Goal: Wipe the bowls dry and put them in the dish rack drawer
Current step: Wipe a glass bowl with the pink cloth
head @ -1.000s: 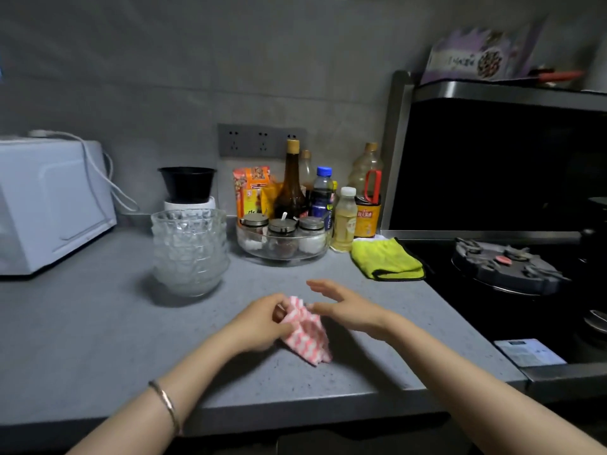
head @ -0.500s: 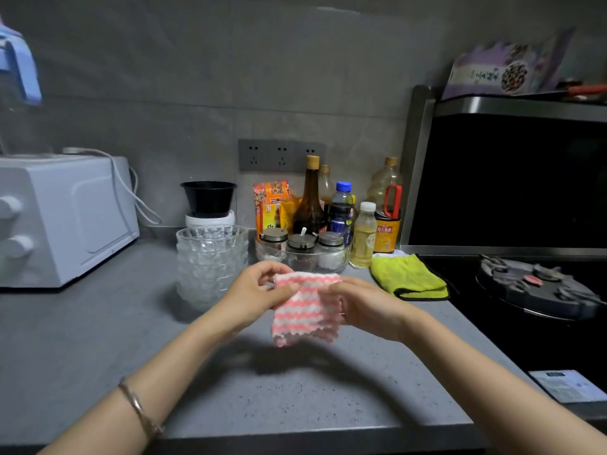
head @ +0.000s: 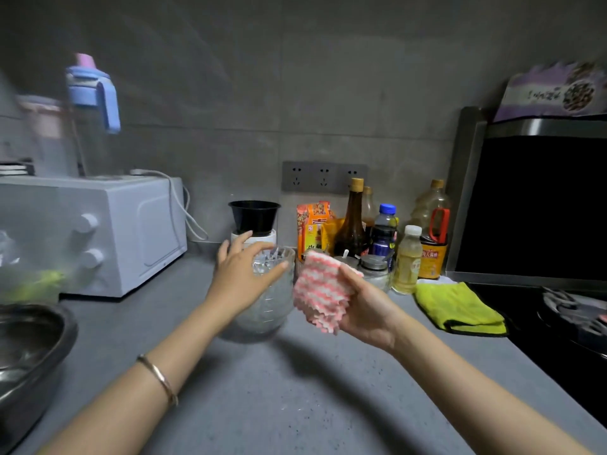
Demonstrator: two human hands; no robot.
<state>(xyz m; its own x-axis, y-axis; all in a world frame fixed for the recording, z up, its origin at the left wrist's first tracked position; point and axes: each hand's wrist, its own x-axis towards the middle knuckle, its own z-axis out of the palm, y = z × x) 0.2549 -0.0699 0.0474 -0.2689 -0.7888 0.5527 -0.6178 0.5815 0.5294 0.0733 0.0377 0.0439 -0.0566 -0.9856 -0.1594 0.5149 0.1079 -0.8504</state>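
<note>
The left hand (head: 243, 277) reaches forward with the palm down and the fingers spread wide over the top of the stack of glass bowls (head: 272, 307), the thumb at the near rim; whether it presses on the glass cannot be told. The right hand (head: 364, 307) is turned palm up, its thumb and fingers gripping the pink-and-white cloth (head: 320, 287) just at 3 o'clock of the stack, above the grey counter (head: 295, 389).

Half a second ago both hands held that cloth stretched between them in front of the bowls. Now the left hand has let go and moved to the stack, and the right hand holds the cloth alone.

A black bowl (head: 254, 216) stands at 12 o'clock of the stack, bottles (head: 382, 238) at 2 o'clock, a yellow-green cloth (head: 460, 307) farther out at 3 o'clock, and a white oven (head: 115, 231) at 9 o'clock.

The left hand hides the stack's upper left part. A metal basin (head: 29, 349) at 8 o'clock is cut off by the edge of the view, and that whole side is blurred
</note>
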